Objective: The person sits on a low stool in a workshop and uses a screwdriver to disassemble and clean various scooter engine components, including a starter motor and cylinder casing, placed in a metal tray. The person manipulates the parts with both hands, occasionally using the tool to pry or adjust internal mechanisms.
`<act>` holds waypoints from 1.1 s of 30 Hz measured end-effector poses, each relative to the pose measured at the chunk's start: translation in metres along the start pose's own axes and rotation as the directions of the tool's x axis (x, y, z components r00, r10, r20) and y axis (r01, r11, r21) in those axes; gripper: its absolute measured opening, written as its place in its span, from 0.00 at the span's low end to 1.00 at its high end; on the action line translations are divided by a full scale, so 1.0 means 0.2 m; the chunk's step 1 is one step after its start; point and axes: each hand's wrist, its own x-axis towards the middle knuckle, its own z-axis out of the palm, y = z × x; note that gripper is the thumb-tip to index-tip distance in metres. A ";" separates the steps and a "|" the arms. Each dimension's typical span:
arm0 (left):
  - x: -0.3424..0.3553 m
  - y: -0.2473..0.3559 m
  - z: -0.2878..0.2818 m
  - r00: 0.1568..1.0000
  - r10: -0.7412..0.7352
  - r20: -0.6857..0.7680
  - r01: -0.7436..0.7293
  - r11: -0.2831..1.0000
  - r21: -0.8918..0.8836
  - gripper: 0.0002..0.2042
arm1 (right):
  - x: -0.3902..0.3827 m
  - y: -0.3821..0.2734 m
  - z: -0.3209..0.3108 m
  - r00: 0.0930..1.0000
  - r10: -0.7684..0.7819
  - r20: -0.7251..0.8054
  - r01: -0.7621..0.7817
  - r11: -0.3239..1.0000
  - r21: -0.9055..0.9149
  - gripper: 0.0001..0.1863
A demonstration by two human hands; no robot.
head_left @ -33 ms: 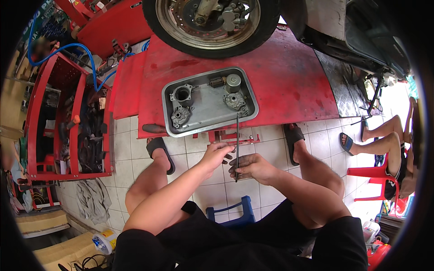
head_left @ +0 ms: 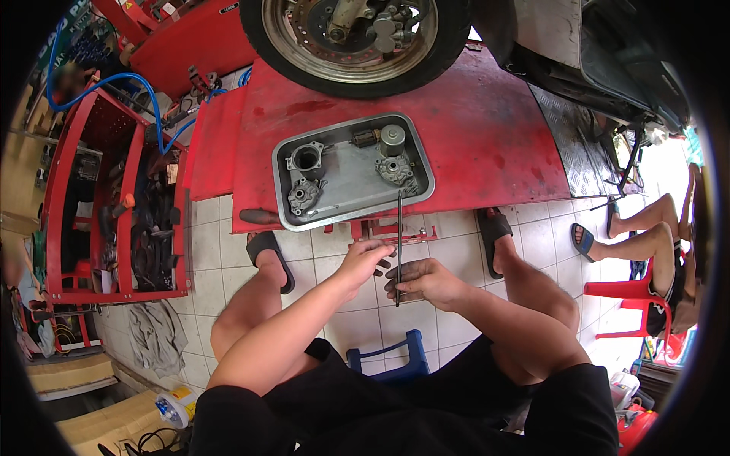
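A long, thin dark metal rod (head_left: 399,228) stands roughly lengthwise before me, its far end at the near rim of a grey metal tray (head_left: 357,213). My right hand (head_left: 430,284) is closed round the rod close to its near end. Beside the rod's middle is my left hand (head_left: 365,262), its bent fingers apart and the fingertips at the rod; whether they touch it I cannot tell. The tray holds a metal part with a round bore (head_left: 307,157), two cast metal housings (head_left: 305,196) (head_left: 395,170), a silver round canister (head_left: 392,140) and a small dark cylindrical part (head_left: 366,137).
The tray sits on a red lift platform (head_left: 487,144), under a motorbike's front wheel (head_left: 350,80). Left stands a red tool rack (head_left: 122,292) with a blue hose (head_left: 144,82). A blue stool (head_left: 414,357) is below me. Another person's legs (head_left: 646,230) and a red chair (head_left: 620,289) are at right.
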 end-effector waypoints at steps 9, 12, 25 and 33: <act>0.01 -0.01 -0.01 1.000 0.019 -0.007 -0.019 1.000 0.017 0.13 | 0.01 0.01 -0.01 1.000 0.005 0.004 -0.005 1.000 -0.007 0.16; 0.00 0.00 0.00 1.000 0.016 -0.012 -0.016 1.000 0.012 0.12 | 0.01 0.01 -0.01 1.000 0.003 0.009 -0.003 1.000 -0.002 0.16; 0.01 -0.01 0.00 1.000 0.007 -0.011 -0.007 1.000 0.007 0.12 | 0.01 0.02 -0.01 1.000 -0.009 0.020 0.009 1.000 -0.003 0.16; 0.01 -0.02 -0.01 1.000 0.003 -0.003 -0.003 1.000 0.017 0.13 | 0.01 0.01 -0.01 1.000 -0.007 0.029 0.008 1.000 -0.016 0.16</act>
